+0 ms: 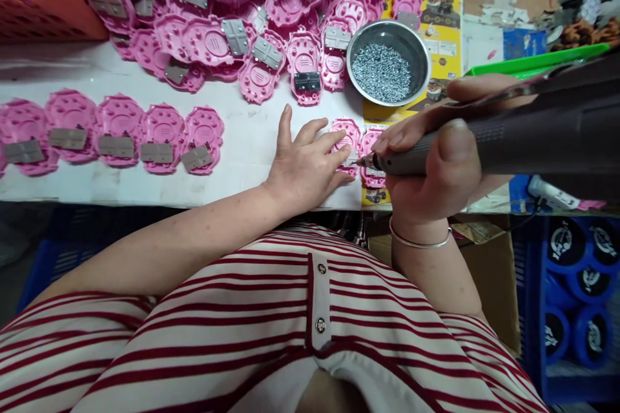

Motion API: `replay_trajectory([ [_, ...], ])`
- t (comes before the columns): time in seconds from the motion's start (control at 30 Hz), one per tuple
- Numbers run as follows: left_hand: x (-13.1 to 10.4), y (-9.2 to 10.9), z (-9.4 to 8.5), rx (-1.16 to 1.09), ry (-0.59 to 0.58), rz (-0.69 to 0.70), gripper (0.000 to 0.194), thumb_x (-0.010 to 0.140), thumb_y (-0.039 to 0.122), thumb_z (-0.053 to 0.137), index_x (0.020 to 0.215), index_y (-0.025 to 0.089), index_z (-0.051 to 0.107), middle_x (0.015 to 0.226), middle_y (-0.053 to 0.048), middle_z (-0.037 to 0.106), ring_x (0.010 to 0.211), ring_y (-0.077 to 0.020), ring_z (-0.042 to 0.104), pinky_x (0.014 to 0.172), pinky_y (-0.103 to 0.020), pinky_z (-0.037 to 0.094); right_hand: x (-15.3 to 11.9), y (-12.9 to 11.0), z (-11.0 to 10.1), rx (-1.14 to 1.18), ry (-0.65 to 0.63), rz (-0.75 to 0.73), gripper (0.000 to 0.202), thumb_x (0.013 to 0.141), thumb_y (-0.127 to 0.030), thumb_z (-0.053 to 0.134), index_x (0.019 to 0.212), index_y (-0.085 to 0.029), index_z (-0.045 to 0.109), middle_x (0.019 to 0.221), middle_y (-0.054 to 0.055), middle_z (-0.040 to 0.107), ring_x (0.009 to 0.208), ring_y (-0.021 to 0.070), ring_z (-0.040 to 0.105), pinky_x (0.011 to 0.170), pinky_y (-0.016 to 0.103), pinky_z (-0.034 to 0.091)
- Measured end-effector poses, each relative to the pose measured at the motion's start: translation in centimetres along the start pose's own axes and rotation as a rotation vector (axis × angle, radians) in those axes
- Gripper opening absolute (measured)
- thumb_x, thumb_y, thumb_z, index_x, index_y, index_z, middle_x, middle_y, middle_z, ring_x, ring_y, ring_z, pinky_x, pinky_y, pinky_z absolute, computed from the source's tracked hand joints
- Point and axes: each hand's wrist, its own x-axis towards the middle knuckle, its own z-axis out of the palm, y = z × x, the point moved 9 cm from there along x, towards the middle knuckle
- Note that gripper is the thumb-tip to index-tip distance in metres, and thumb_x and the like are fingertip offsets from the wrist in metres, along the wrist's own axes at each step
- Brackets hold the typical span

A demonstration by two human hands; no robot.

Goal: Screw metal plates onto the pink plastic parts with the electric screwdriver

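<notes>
My right hand [436,168] is wrapped round a dark electric screwdriver [504,135], held nearly level. Its metal bit points left and meets a pink plastic part [347,135] in front of me. My left hand [310,164] lies on the table with fingers spread, its fingertips resting on that same part. Beside it, under the screwdriver's nose, sits a second pink part [372,177], partly hidden. Just beyond them stands a steel bowl [356,80] with many small silver screws [382,71] inside.
A large pile of pink parts with grey plates [208,39] fills the back. Several more form a row [116,129] at the left. An orange basket [48,0] stands back left, a green tray [537,61] at the right. Blue crates [542,310] flank me below the table edge.
</notes>
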Motion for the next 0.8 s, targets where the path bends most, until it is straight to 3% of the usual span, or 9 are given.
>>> replay_trajectory([
  [0.07,0.0,-0.1,0.0,-0.002,-0.002,-0.007,0.031,0.086,0.045,0.074,0.112,0.028,0.073,0.135,-0.004,0.066,0.134,-0.0356,0.049,0.123,-0.068,0.001,0.0,-2.4,-0.9,0.040,0.117,-0.208,0.025,0.081,-0.047,0.069,0.099,-0.031,0.066,0.056,-0.008,0.042,0.038,0.0069,0.042,0.035,0.024,0.037],
  [0.1,-0.1,-0.2,0.0,-0.003,0.001,-0.014,0.033,0.085,0.045,0.075,0.113,0.028,0.073,0.138,-0.005,0.064,0.135,-0.0357,0.048,0.123,-0.067,0.001,0.0,-3.0,-0.9,0.057,0.133,-0.236,0.020,0.082,-0.042,0.068,0.098,-0.028,0.068,0.055,-0.008,0.044,0.038,0.0067,0.043,0.035,0.023,0.038],
  [0.23,0.0,-0.1,-0.6,-0.051,0.015,-0.010,0.046,0.081,0.048,0.079,0.124,0.036,0.069,0.151,-0.003,0.054,0.139,-0.0353,0.043,0.121,-0.068,0.008,0.3,-4.0,-0.2,0.139,0.112,-0.210,0.019,0.085,-0.040,0.067,0.097,-0.026,0.066,0.056,-0.008,0.045,0.041,0.0067,0.042,0.039,0.023,0.041],
  [0.3,0.1,0.1,-0.9,-0.107,0.016,0.008,0.034,0.082,0.048,0.078,0.114,0.041,0.073,0.151,0.002,0.054,0.140,-0.0336,0.042,0.121,-0.067,0.011,0.5,-4.9,-0.2,0.158,0.123,-0.235,0.020,0.085,-0.044,0.065,0.095,-0.026,0.063,0.055,-0.009,0.043,0.039,0.0065,0.039,0.035,0.022,0.038],
  [0.4,0.2,0.1,-0.9,-0.178,-0.002,-0.007,0.010,0.085,0.047,0.075,0.089,0.039,0.078,0.147,0.006,0.058,0.140,-0.0315,0.042,0.121,-0.067,0.011,1.0,-5.5,-0.1,0.167,0.073,-0.168,0.025,0.086,-0.051,0.061,0.087,-0.026,0.064,0.051,-0.010,0.042,0.036,0.0068,0.040,0.032,0.022,0.037],
  [0.5,0.2,-0.1,-0.8,-0.215,-0.007,-0.036,0.014,0.080,0.047,0.080,0.080,0.034,0.078,0.143,0.004,0.061,0.140,-0.0314,0.043,0.122,-0.066,0.011,1.0,-6.4,0.0,0.231,-0.014,-0.072,0.023,0.083,-0.049,0.068,0.086,-0.026,0.068,0.050,-0.010,0.050,0.037,0.0077,0.047,0.035,0.024,0.044],
  [0.63,0.2,0.0,-0.7,-0.242,-0.015,-0.034,0.014,0.076,0.044,0.084,0.077,0.032,0.077,0.142,0.003,0.062,0.140,-0.0307,0.043,0.123,-0.065,0.010,-0.3,-5.9,-0.3,0.094,-0.028,0.222,0.021,0.082,-0.046,0.070,0.096,-0.031,0.064,0.064,-0.008,0.058,0.058,0.0121,0.062,0.055,0.031,0.059],
  [0.8,0.2,-0.1,-0.6,-0.274,0.003,-0.040,0.015,0.075,0.042,0.086,0.075,0.030,0.076,0.140,0.002,0.064,0.138,-0.0302,0.045,0.122,-0.064,0.012,-0.8,-5.2,0.4,-0.036,-0.072,0.245,0.047,0.075,-0.049,0.076,0.115,-0.039,0.051,0.074,-0.007,0.058,0.079,0.0180,0.070,0.063,0.035,0.063],
])
